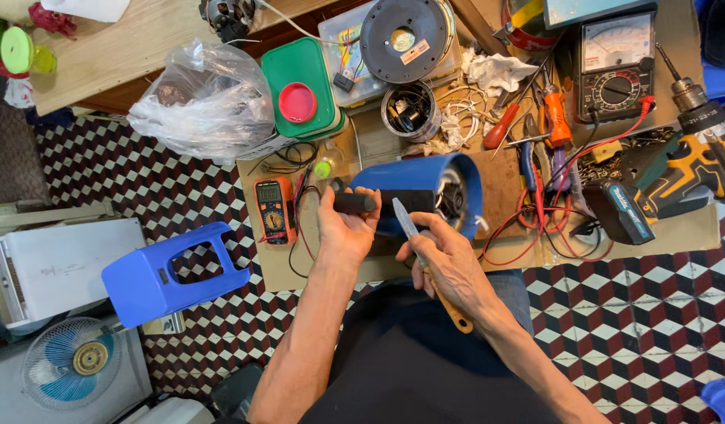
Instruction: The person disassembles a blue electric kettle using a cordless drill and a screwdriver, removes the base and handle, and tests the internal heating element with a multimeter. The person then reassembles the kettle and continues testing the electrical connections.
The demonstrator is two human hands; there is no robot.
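1. The left hand [345, 228] was wrapped tight around a short black cylinder [356, 203], fingers curled fully closed on it, the free end poking out to the right.
2. The right hand [449, 263] was clenched on a knife [425, 259], its wooden handle running down past the wrist and the pale blade pointing up toward the cylinder's end.
3. Blade tip and cylinder sat very close together; whether they actually touched could not be told.
4. Just behind both hands, a blue motor housing [413, 182] lay on its side on the cardboard sheet [504, 177], its open end facing right with metal parts showing inside.
5. To the left of the hands, an orange multimeter [274, 209] lay flat, its leads trailing nearby.
6. Further left, well apart on the patterned floor, a blue plastic cover with a handle opening [170, 275] rested beside a white box.
7. Over on the right, screwdrivers and pliers [547, 126] lay in a heap, with red wires [535, 232] looping below them.
8. A cordless drill [676, 169] lay at the far right, with an analogue meter [613, 67] above it.
9. At the top, a green box with a red lid [303, 90] sat beside a crumpled clear plastic bag [205, 102].
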